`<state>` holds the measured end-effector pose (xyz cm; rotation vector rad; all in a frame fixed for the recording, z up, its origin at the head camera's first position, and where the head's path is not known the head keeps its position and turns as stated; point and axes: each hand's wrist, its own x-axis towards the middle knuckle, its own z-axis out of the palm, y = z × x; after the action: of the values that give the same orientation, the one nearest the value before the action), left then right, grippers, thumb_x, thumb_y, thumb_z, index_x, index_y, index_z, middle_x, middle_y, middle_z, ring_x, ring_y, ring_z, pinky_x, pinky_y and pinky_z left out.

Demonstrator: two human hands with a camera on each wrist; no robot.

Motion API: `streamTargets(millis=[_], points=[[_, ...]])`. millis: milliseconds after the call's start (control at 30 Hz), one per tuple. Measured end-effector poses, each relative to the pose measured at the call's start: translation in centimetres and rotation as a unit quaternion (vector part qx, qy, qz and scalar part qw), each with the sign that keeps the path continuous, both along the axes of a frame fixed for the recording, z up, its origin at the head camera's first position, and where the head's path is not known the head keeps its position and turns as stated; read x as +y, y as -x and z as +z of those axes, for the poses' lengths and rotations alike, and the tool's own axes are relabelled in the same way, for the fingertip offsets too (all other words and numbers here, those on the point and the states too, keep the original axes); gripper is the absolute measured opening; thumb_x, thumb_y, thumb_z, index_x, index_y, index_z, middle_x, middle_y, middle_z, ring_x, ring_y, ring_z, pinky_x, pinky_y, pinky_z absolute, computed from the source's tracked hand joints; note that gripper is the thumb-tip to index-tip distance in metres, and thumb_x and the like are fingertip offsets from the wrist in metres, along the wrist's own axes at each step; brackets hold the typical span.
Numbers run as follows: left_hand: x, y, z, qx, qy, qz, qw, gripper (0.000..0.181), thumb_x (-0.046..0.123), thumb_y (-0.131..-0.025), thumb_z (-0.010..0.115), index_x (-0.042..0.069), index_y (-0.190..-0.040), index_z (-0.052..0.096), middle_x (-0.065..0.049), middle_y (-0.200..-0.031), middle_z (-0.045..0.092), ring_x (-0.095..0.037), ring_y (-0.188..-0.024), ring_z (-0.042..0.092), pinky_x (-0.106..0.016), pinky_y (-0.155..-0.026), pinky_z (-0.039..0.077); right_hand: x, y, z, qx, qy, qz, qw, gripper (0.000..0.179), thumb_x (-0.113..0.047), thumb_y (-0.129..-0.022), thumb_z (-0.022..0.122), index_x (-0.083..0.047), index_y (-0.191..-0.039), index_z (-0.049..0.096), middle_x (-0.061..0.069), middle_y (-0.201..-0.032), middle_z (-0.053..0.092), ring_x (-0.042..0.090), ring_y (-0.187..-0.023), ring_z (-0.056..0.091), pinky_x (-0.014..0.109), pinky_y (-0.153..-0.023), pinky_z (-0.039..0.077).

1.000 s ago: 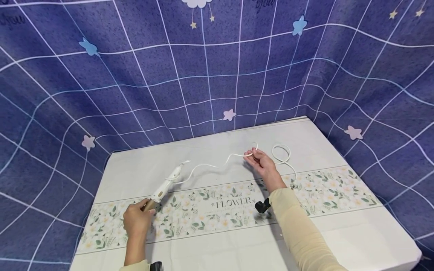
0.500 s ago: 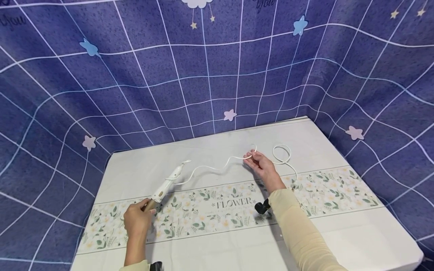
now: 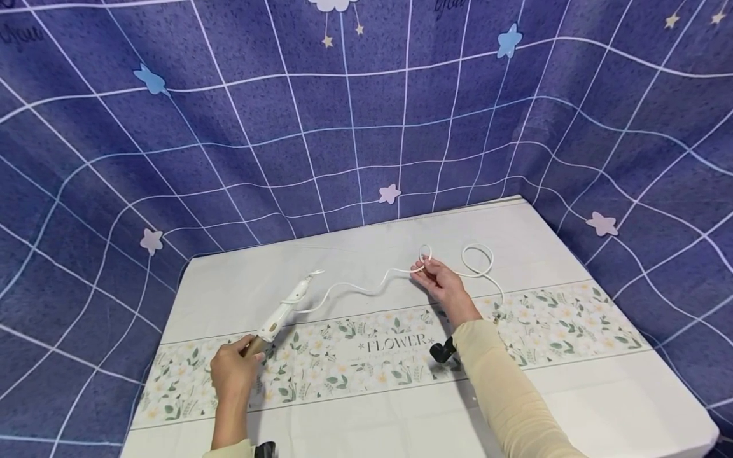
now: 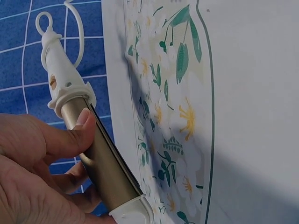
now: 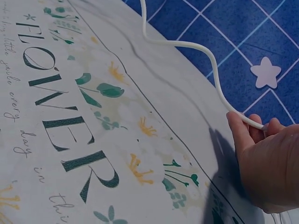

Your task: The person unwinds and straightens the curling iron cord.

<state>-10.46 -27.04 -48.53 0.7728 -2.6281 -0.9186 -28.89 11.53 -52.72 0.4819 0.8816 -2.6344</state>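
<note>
A hair curling iron [image 3: 280, 319] with a white handle and a gold barrel [image 4: 100, 156] slants over the left part of the table. My left hand [image 3: 233, 372] grips the barrel, thumb on top and fingers beneath. From the handle's far end a white cord [image 3: 366, 291] starts, one turn of it lying round the handle. It runs in loose waves to my right hand [image 3: 443, 286], which pinches the cord [image 5: 215, 65] between thumb and fingers. A small loop of cord stands up just above these fingertips.
Beyond the right hand a round coil of the cord [image 3: 491, 262] lies on the table, its end trailing onto the floral band [image 3: 572, 324]. The white tablecloth [image 3: 343, 432] covers the table. A blue curtain with stars [image 3: 355, 152] encloses the back and sides.
The small cord loop above the right fingers has closed into a fuller ring. My right hand has dipped slightly; the left hand and the curling iron stay nearly still.
</note>
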Motion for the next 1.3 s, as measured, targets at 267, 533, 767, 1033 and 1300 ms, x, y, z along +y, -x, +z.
streamTargets(millis=[267,533,767,1033,1300], points=[[0.2,0.0,0.1,0.001,-0.002,-0.003,1.0,0.043,-0.001,-0.079,0.073,-0.002,-0.121,0.063,-0.029,-0.102,0.057,-0.047,-0.091,0.057,-0.052,-0.071,0.041,0.0,-0.2,0.0,0.002,-0.007,-0.001,1.0,0.049,-0.002,-0.104,0.033,-0.002,-0.151,0.023,0.02,-0.14,0.037,0.033,-0.14,0.03,0.044,-0.109,0.031],[0.4,0.1,0.1,0.007,0.002,-0.006,1.0,0.043,-0.001,-0.079,0.074,-0.002,-0.12,0.064,-0.028,-0.099,0.058,-0.046,-0.089,0.057,-0.052,-0.071,0.042,0.2,-0.4,0.0,0.003,-0.001,0.002,1.0,0.05,-0.001,-0.103,0.032,-0.002,-0.152,0.02,0.022,-0.141,0.036,0.033,-0.142,0.024,0.046,-0.11,0.029],[0.4,0.0,0.2,0.005,0.005,-0.017,0.9998,0.042,-0.001,-0.079,0.074,-0.003,-0.121,0.063,-0.03,-0.099,0.058,-0.048,-0.089,0.057,-0.053,-0.07,0.041,1.0,-0.5,0.3,-0.003,-0.021,0.002,0.9998,0.051,-0.002,-0.103,0.033,-0.004,-0.152,0.019,0.022,-0.146,0.032,0.031,-0.14,0.028,0.043,-0.11,0.029],[0.4,0.0,0.2,0.005,0.006,-0.014,0.9999,0.043,0.0,-0.08,0.073,-0.003,-0.121,0.063,-0.029,-0.1,0.058,-0.047,-0.09,0.057,-0.053,-0.071,0.041,1.7,-0.7,1.4,0.003,-0.045,-0.019,0.9988,0.052,0.0,-0.103,0.032,-0.001,-0.152,0.015,0.025,-0.154,0.019,0.038,-0.139,0.028,0.047,-0.11,0.027],[0.4,0.0,0.4,0.0,0.009,-0.017,0.9998,0.042,0.001,-0.08,0.073,-0.002,-0.121,0.063,-0.03,-0.103,0.059,-0.047,-0.091,0.058,-0.053,-0.072,0.042,1.9,-1.2,3.8,0.027,-0.072,-0.043,0.9961,0.051,0.0,-0.102,0.037,0.002,-0.151,0.02,0.026,-0.154,0.022,0.041,-0.138,0.03,0.044,-0.108,0.033]])
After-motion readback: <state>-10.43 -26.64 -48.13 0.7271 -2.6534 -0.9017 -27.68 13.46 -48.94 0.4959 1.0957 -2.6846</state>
